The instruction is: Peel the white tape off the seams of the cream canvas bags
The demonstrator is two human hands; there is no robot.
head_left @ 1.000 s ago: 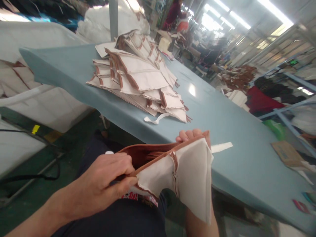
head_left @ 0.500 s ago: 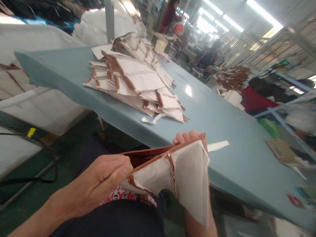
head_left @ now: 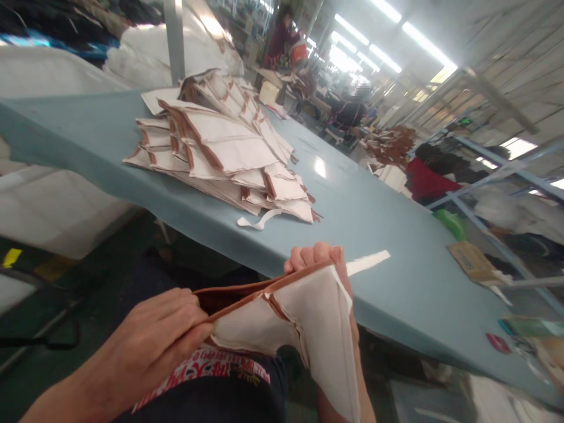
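Observation:
I hold a cream fabric piece (head_left: 308, 317) with a brown lining and brown edging, open like a pouch, above my lap. My left hand (head_left: 150, 346) pinches its near edge, fingers closed on the brown trim. My right hand (head_left: 315, 258) grips the far end from behind; only its fingertips show over the top edge. A heap of similar cream and brown pieces (head_left: 220, 153) lies on the blue table (head_left: 388, 235) beyond.
A loose white strip (head_left: 368, 262) and a curled white strip (head_left: 258, 221) lie on the table. A cardboard scrap (head_left: 472, 262) sits at the right edge. White bulk bags (head_left: 53, 194) stand at left. Other people work in the far background.
The view has swung to the right, so everything sits further left in the frame. My left hand has slid slightly along the brown edge, and the pouch opening looks narrower.

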